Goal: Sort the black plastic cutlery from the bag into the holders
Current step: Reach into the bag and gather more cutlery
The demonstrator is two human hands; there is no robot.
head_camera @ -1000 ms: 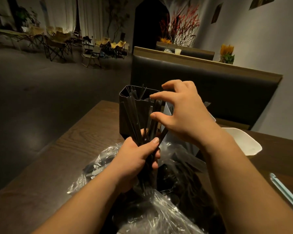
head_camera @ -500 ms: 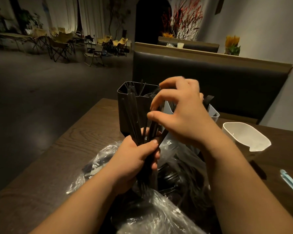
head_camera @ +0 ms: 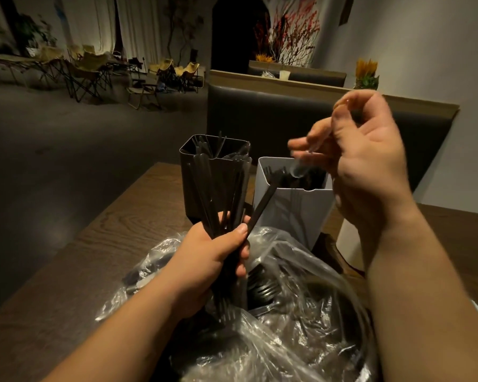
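The right hand [head_camera: 370, 166] is blurry at its fingers [head_camera: 309, 144], so I cannot tell if they pinch anything. The left hand [head_camera: 213, 260] covers the middle of the bunch of black cutlery [head_camera: 221, 188] it grips, and the low ends go down into the bag [head_camera: 287, 334], where the crinkly plastic makes them hard to see. The bag is cut off by the bottom edge. The bunch hides part of the black holder [head_camera: 186, 188]. The right hand hides one side of the white holder [head_camera: 287, 208]. Inside both holders it is too dark to tell forks from spoons
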